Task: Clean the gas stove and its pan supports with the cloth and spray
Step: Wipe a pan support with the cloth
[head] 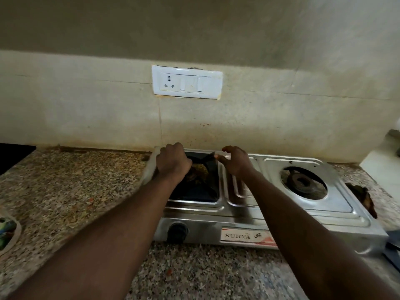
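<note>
Two hands, left hand (173,160) gripping pan support (203,163)

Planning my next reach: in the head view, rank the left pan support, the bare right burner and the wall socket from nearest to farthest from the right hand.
From the right hand:
1. Left pan support, at its fingertips.
2. Right burner, to its right.
3. Wall socket, up the wall.
</note>
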